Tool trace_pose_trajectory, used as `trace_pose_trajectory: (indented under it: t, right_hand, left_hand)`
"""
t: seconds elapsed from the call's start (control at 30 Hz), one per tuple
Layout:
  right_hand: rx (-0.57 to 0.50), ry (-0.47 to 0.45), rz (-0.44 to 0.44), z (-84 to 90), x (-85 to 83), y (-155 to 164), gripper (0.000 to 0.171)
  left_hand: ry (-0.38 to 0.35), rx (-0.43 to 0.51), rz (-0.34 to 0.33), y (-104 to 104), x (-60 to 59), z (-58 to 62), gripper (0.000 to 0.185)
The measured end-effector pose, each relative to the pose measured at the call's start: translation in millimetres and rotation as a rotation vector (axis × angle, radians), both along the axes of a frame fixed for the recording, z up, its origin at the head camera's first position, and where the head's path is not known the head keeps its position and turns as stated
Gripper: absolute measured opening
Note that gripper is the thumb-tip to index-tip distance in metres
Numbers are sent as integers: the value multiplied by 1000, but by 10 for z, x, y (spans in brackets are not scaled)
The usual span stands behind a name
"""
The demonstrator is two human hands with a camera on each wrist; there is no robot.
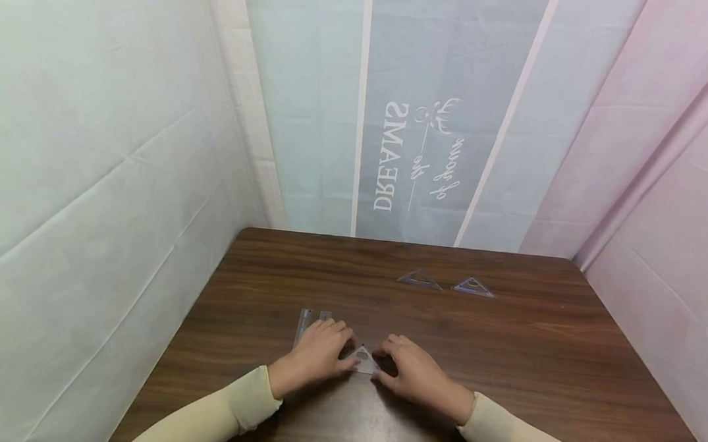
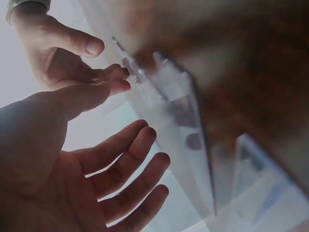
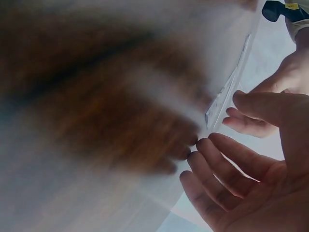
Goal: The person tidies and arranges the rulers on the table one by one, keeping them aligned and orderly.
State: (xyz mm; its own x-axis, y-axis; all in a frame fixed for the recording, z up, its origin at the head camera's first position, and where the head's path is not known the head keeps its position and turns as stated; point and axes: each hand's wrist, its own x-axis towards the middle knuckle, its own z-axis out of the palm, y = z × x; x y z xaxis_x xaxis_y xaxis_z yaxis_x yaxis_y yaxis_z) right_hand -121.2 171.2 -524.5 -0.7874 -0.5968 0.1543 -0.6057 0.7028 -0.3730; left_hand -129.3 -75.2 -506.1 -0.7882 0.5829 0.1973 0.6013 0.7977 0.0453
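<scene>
Hands meet at the near edge of the surface (image 1: 502,359): the left hand (image 1: 315,354) and right hand (image 1: 415,375) flank a small clear set square (image 1: 362,360), fingertips on its edges, fingers loose rather than clamped. It lies flat, a transparent plastic triangle with a round hole. It looks light, stiff and slick, best pinched by its edges. A ruler (image 1: 303,323) lies just beyond the left hand; two more triangles (image 1: 420,279) sit far back.

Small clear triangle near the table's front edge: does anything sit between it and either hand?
Nothing visible does. The left hand and right hand flank the small clear triangle closely, fingertips at its edges; the ruler lies behind the left hand.
</scene>
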Motion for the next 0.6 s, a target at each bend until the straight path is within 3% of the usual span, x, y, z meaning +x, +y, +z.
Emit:
trace_pose_trajectory:
  t: [0.37, 0.6]
  right_hand:
    - [-74, -31, -78, 82, -56, 143, 38]
    - [-76, -17, -133, 77, -152, 267, 39]
  left_hand:
    - [-56, 51, -8, 103, -144, 148, 36]
    - [-164, 144, -28, 220, -294, 189, 41]
